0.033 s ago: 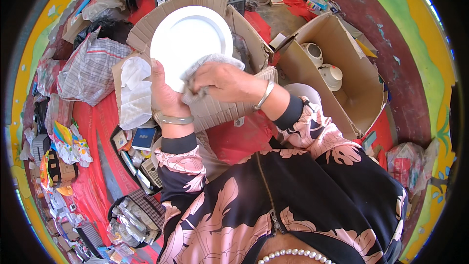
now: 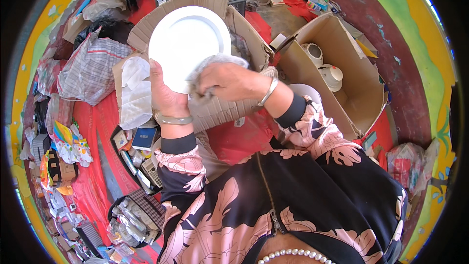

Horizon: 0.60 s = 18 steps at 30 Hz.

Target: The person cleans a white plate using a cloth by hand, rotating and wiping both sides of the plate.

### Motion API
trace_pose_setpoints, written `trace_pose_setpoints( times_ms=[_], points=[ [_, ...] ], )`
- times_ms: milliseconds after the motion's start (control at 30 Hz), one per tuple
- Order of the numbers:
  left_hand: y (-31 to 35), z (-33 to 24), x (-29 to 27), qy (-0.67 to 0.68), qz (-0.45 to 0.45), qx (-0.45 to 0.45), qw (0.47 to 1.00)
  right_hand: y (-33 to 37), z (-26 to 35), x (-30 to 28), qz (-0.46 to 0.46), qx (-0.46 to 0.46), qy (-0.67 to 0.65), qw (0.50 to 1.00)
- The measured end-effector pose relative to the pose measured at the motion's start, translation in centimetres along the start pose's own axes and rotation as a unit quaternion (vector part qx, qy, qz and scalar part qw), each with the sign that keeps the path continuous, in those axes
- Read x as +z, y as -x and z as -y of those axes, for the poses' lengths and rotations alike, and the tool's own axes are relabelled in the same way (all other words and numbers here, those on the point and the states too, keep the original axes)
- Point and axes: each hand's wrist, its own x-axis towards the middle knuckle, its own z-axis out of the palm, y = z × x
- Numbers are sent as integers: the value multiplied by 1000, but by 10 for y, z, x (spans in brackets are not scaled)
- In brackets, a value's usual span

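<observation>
A round white plate (image 2: 188,44) with a raised rim is held up in front of me, over an open cardboard box. My left hand (image 2: 165,85) grips its lower left edge, the thumb lying on the near face and the other fingers hidden behind. A crumpled grey-white cloth (image 2: 222,60) is bunched in my right hand (image 2: 229,80), whose fingers are curled round it. The cloth touches the plate's lower right part and overhangs its rim.
The open cardboard box (image 2: 207,112) stands behind the plate. To its right, a second box (image 2: 359,85) holds two white cups or bowls (image 2: 332,77). A checked bag (image 2: 93,68) lies at left. Bins of small goods (image 2: 132,222) sit on red sheeting (image 2: 93,166).
My right hand has shifted slightly right with the cloth, across the plate's lower right edge. The plate has moved a touch to the left; my left hand keeps its hold.
</observation>
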Motion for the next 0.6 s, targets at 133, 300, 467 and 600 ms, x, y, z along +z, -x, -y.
trace_pose_setpoints(
  times_ms=[133,300,467,600],
  points=[
    [-5,-18,-9,-13,-15,71,997,27,-29,-37,139,189,178,956],
    [-2,-26,-9,-20,-17,69,997,41,-43,-82,-405,298,-159,850],
    [4,-17,2,-19,40,15,999,28,-25,-83,-507,107,-382,765],
    [5,-5,-3,-77,102,-13,992,12,-27,-64,-471,58,-252,843]
  ],
)
